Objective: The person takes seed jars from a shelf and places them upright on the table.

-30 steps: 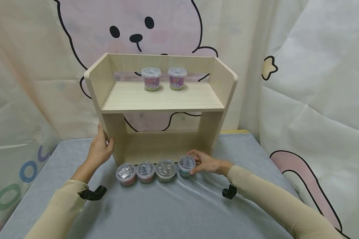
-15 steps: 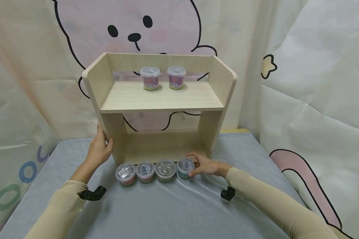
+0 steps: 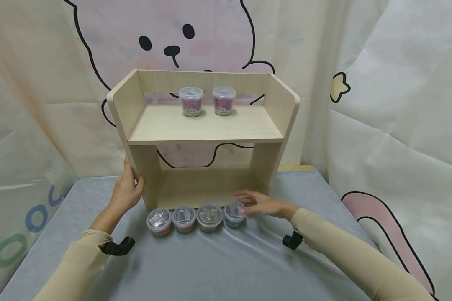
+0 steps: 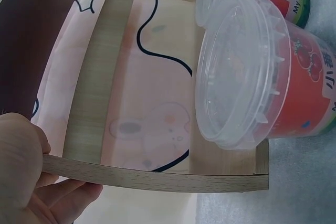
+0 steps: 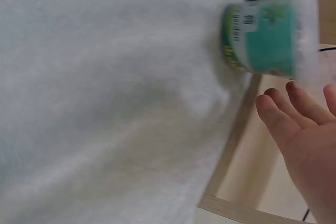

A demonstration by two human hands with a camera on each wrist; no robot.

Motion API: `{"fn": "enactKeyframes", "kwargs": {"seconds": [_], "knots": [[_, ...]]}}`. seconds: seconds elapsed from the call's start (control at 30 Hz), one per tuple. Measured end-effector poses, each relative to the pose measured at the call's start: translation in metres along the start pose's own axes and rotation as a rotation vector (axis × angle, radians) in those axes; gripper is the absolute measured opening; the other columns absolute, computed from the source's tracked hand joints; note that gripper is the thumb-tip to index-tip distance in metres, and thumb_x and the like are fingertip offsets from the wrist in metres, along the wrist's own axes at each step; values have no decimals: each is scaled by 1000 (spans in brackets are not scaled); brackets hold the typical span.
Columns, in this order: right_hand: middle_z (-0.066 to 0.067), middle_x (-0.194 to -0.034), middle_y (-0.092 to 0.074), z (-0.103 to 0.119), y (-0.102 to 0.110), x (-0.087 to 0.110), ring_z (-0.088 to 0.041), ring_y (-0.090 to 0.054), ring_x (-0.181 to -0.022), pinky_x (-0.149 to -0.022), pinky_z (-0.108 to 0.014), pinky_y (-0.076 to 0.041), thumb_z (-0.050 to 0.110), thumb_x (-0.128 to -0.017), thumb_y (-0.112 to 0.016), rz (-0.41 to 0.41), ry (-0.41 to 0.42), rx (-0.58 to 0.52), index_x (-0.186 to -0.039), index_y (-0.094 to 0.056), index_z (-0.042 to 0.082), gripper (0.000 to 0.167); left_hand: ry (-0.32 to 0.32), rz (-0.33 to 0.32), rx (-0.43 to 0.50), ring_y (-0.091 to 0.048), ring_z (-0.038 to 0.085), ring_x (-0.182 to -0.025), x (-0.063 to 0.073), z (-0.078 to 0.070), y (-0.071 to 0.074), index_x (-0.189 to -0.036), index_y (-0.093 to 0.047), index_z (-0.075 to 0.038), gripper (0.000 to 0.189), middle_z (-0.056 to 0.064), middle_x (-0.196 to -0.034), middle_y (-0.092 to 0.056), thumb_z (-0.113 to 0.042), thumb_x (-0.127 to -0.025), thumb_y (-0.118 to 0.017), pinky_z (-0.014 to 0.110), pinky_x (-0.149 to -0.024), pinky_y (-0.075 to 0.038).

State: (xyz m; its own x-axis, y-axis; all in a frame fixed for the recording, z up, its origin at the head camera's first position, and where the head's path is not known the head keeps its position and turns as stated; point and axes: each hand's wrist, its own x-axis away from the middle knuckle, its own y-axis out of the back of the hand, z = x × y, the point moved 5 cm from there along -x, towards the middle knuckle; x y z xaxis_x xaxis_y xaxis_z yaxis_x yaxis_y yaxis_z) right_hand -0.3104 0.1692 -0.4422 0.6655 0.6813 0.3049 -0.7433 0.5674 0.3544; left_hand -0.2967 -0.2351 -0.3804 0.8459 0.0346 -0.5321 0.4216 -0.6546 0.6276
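Observation:
A two-tier wooden shelf [image 3: 207, 136] stands on the cloth-covered table. My left hand [image 3: 127, 190] grips its left side panel; in the left wrist view the thumb and fingers lie on either side of the panel [image 4: 157, 178]. Several lidded plastic tubs form a row along the shelf's front foot. At the row's right end is a teal-labelled tub [image 5: 270, 38]. My right hand [image 3: 261, 203] is just beside it, fingers spread and relaxed, holding nothing. Left of it come a clear-lidded tub [image 3: 209, 217], another tub [image 3: 184, 218] and a red-labelled tub [image 4: 310, 82].
Two purple-labelled tubs [image 3: 191, 102] stand side by side on the upper tier. A blue-grey cloth [image 3: 211, 271] covers the table. Printed curtains [image 3: 391, 125] hang behind and at both sides.
My right hand held the rightmost tub and nudged it left against the row; now its fingers have come off it. My left hand has stayed on the shelf panel.

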Motion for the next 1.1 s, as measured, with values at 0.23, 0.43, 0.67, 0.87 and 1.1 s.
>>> {"fn": "enactKeyframes", "kwargs": {"seconds": [0.23,0.43,0.67,0.87,1.1], "knots": [[-25,-163,-29,23,6,8,-42,-31,-151,-122,-55,-30,25,-99,-64,24,55,8,-157,-28,4,71,1,-1,2,-64,57,-91,2,1,1,-156,-16,-3,70,41,-108,-63,-5,-96,-52,67,-75,-46],[-18,-163,-33,46,14,18,-41,-31,-151,-121,-51,-34,25,-96,-70,12,111,19,-157,-29,7,76,6,-12,-10,-63,51,-83,3,1,1,-153,-20,-3,67,36,-99,-65,-5,-95,-53,65,-71,-46],[-15,-162,-35,81,18,28,-39,-32,-151,-121,-55,-30,22,-97,-67,-11,180,64,-156,-33,10,69,2,-12,-8,-64,54,-86,1,-1,-1,-153,-20,-2,68,38,-101,-65,-5,-94,-53,66,-73,-46],[-13,-161,-39,120,15,36,-34,-37,-150,-121,-53,-32,22,-100,-62,-18,259,110,-155,-34,10,63,22,13,-4,-62,60,-101,1,-3,-1,-154,-18,-1,68,42,-115,-62,-6,-95,-52,69,-81,-47],[-13,-158,-43,164,13,43,-33,-38,-150,-119,-54,-34,22,-99,-64,-10,366,95,-154,-36,12,63,17,8,0,-63,60,-99,1,-1,0,-155,-16,-2,70,44,-115,-61,-6,-95,-52,69,-80,-47]]}}
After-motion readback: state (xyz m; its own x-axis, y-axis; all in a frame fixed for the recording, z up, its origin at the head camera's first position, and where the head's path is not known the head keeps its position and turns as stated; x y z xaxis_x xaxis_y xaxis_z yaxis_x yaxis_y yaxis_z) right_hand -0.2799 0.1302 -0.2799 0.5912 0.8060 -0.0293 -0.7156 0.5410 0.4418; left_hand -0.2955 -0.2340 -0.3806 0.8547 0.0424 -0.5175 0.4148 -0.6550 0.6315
